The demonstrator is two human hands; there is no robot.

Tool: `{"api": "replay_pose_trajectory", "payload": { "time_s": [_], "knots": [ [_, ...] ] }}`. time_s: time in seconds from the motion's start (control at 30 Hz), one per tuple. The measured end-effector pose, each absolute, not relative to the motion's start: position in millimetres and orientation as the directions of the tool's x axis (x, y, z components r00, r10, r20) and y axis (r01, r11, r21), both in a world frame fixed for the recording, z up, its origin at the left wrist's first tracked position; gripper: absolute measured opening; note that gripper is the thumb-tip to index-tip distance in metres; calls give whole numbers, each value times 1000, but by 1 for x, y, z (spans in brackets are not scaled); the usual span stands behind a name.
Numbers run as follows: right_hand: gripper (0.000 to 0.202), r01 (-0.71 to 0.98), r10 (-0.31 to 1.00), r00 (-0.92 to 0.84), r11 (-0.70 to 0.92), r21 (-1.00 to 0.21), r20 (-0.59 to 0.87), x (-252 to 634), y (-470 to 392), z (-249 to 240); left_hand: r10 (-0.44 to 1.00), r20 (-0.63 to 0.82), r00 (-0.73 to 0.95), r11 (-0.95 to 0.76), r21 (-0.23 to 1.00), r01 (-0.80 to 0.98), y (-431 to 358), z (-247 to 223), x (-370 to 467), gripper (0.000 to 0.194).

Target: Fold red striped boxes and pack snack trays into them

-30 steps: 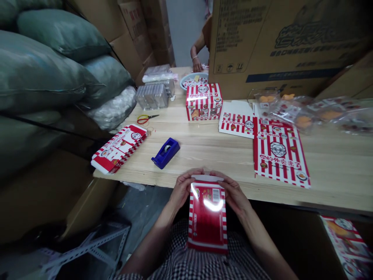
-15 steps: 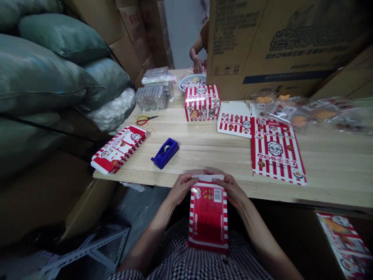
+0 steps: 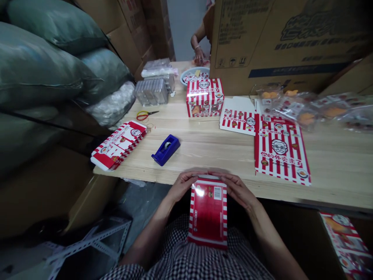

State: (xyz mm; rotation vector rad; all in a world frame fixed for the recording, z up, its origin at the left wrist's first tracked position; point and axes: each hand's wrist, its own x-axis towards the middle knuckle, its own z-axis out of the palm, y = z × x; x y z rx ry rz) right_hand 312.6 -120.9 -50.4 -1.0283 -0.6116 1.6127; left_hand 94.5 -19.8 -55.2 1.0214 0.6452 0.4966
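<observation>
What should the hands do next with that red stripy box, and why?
Probably press the top flap shut. Both the left hand and the right hand grip the upper end of the red striped box, fingers folded over its top edge, while its lower end rests on the lap.

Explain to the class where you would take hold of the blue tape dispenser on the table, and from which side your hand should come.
Grip the blue tape dispenser across its two long flat sides, near the middle, coming down from above. It lies slantwise on the wooden table with bare wood around it, so fingers probably fit either side. Avoid the ends: the roll sits in the top, and one end likely carries the cutter.
</observation>
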Motion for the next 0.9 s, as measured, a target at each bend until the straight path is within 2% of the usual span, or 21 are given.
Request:
{"api": "replay_pose_trajectory", "payload": {
  "time_s": [0.17,0.3,0.47,0.67,0.9],
  "knots": [
    [34,-423,949,17,-278,-862,-314,313,-127,-56,556,-223,801,361,933,9,-18,-48,89,44],
    [31,-378,960,61,-232,-896,-274,308,-132,-67,570,-185,801,291,957,14,-16,-42,83,38],
    [27,-313,973,50,-200,-928,-227,309,-136,-69,542,-186,820,307,952,13,-14,-47,79,34],
    [36,-335,967,38,-224,-915,-251,306,-132,-60,595,-201,778,400,914,-70,-21,-50,81,49],
    [29,-312,969,120,-169,-935,-215,304,-133,-75,638,-216,739,328,945,-6,-24,-52,78,36]
  ]
}}
